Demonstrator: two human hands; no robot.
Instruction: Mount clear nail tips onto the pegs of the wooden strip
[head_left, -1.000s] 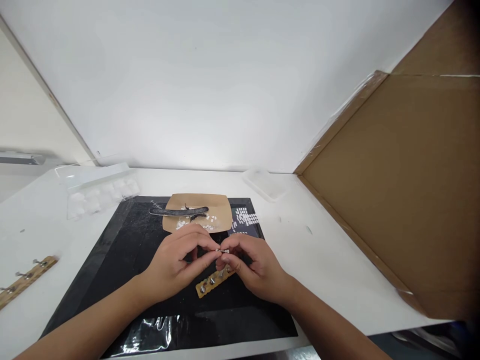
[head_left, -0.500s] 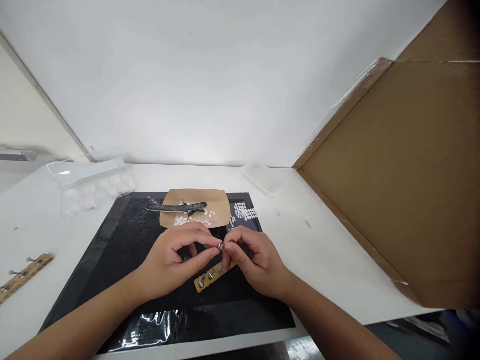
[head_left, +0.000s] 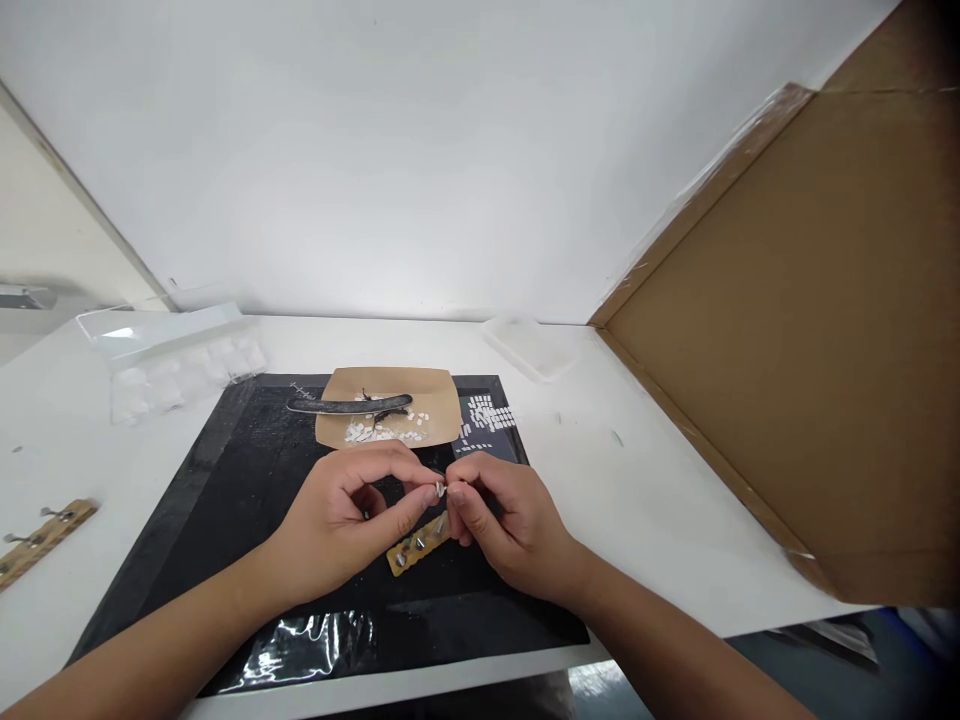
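My left hand (head_left: pixel 360 520) pinches a tiny whitish, shiny piece (head_left: pixel 440 489) between thumb and index finger. Right beside it, the fingertips of my right hand (head_left: pixel 514 520) are closed together and meet the piece's right side; whatever they pinch is too small to name. Under both hands lies a short wooden strip (head_left: pixel 409 562) with small metal clips on it, its right end covered by my right fingers. A black mat (head_left: pixel 247 520) spreads beneath. Behind the hands, a brown paper tray (head_left: pixel 435 385) holds white bits, dark scraps and a black nail file (head_left: pixel 349 405) across its left rim.
Rows of small white tabs (head_left: pixel 491 412) lie on a dark sheet at the mat's right. A clear plastic box (head_left: pixel 172 365) is at back left, a translucent lid (head_left: pixel 529 348) at back right. Another clip strip (head_left: pixel 45 545) lies far left. Cardboard (head_left: pixel 787 350) walls the right side.
The view has tilted and shifted slightly. Both hands stay fingertip to fingertip, and the small piece in the left pinch has turned a little, showing more of its whitish face.
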